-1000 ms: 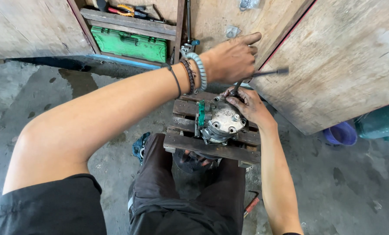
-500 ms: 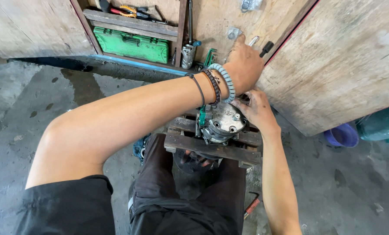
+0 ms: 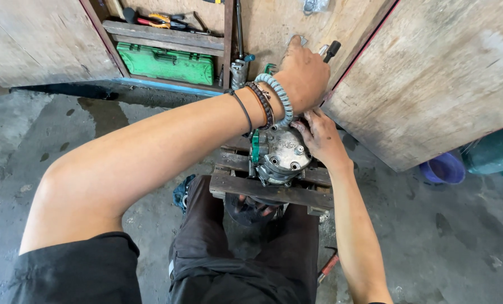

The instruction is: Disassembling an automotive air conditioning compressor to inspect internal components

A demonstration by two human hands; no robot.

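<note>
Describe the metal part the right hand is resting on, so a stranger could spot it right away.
Find the low wooden slat stand in front of the person's knees. On it sits a rounded grey metal housing, the right hand against its side. Only it has a green edge and round ports.

A small slatted wooden stand sits at the centre of the frame, on a stained grey concrete floor. On its dark boards rests a silver metal compressor-like unit with a green part on its left side. On the floor at the lower right lies a red-handled tool, and at the right edge a purple bowl. In the upper left, a wooden shelf carries hand tools; below it stands a green plastic case.
</note>
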